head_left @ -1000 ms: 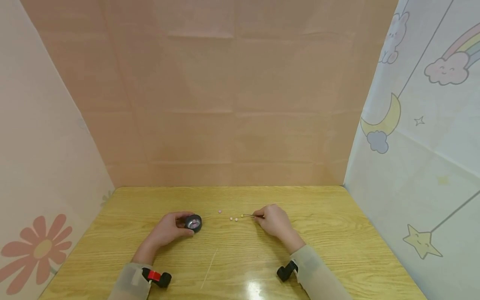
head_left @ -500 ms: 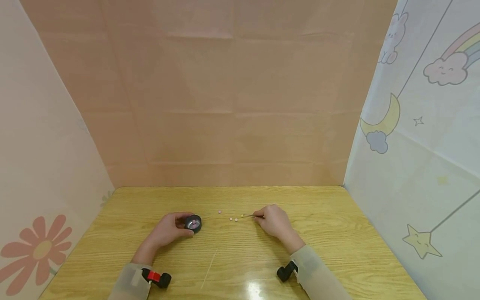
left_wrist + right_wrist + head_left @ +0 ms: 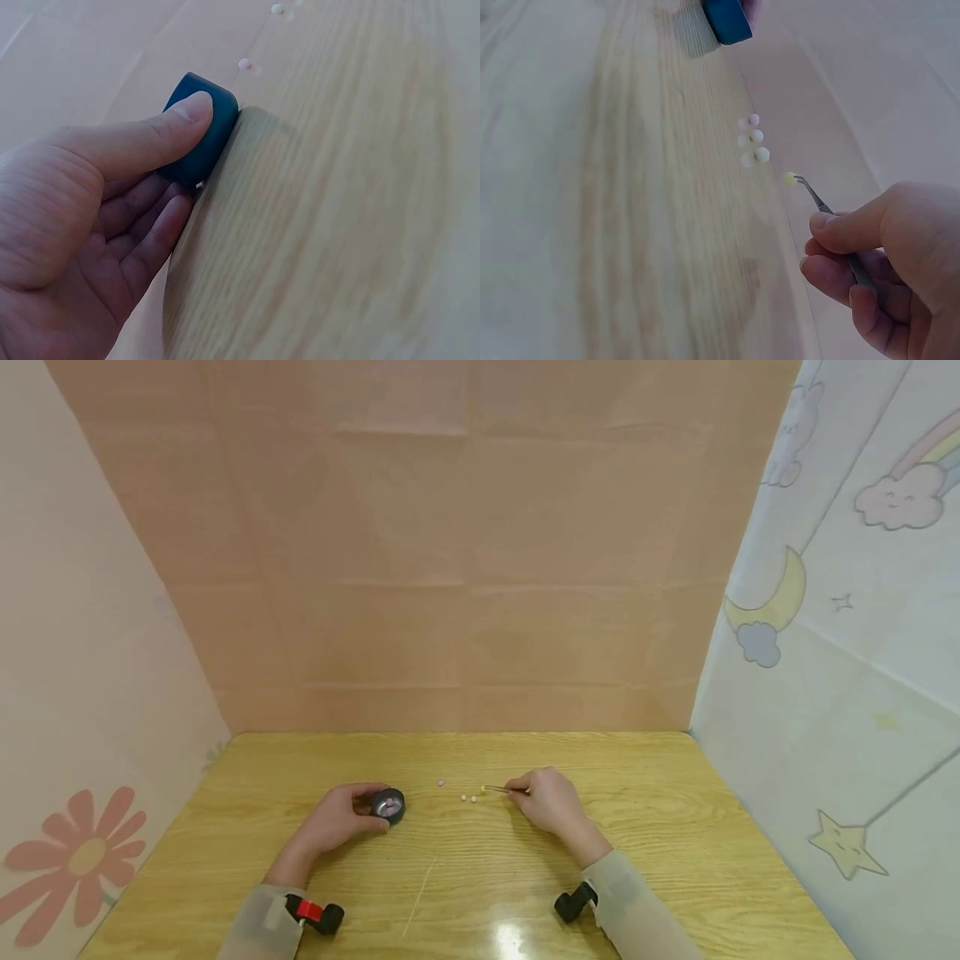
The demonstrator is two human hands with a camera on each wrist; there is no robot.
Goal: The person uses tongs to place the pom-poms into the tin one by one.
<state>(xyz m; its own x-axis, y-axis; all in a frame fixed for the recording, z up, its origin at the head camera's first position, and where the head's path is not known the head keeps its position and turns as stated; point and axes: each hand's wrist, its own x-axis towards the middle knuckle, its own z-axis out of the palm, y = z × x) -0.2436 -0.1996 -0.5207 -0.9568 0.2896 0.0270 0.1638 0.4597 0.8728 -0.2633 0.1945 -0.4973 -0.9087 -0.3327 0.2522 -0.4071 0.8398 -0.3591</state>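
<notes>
My left hand (image 3: 337, 818) grips a small dark round cup (image 3: 397, 797) between thumb and fingers, on the left of the table. The cup's mouth faces up in the head view, and pink beads (image 3: 389, 804) show inside. In the left wrist view the cup (image 3: 218, 135) looks blue-green, with the thumb along its side. My right hand (image 3: 551, 802) pinches bent-tip tweezers (image 3: 813, 196). At their tips is a yellow bead (image 3: 790, 178), close over the table. Between the hands lie a pink bead (image 3: 441, 783) and two pale beads (image 3: 762, 154).
The wooden table (image 3: 480, 860) carries a long pale scratch near its front. A plain orange-brown backdrop (image 3: 465, 568) rises behind its far edge. Printed side panels stand at left (image 3: 90, 693) and right (image 3: 847, 718). Each sleeve bears a black wrist camera (image 3: 573, 904).
The tweezers have risen slightly with the yellow bead at their tips. My left hand keeps the cup in place, and the loose beads lie as before.
</notes>
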